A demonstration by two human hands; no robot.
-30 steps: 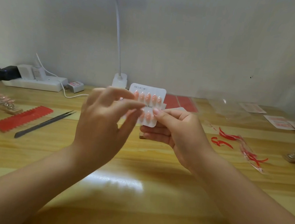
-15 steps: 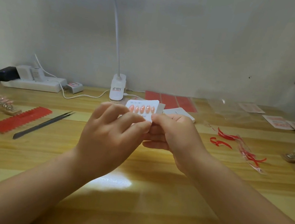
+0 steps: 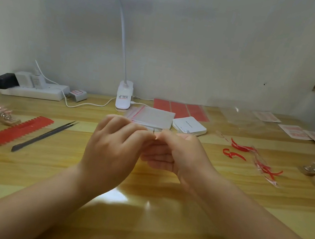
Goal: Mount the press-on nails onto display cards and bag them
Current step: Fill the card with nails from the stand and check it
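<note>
Head view: left hand (image 3: 115, 150) and right hand (image 3: 176, 154) fingertips meeting above table (image 3: 45, 164)

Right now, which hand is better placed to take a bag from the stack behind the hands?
Probably the left hand: its fingers lie just in front of the bags. The right hand sits nearer the cards. Both pinch something small between them, so one must let go first.

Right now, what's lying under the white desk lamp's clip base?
A stack of clear zip bags with red seal strips lies just in front of the lamp's base. Whether it reaches under the base is hidden.
</note>
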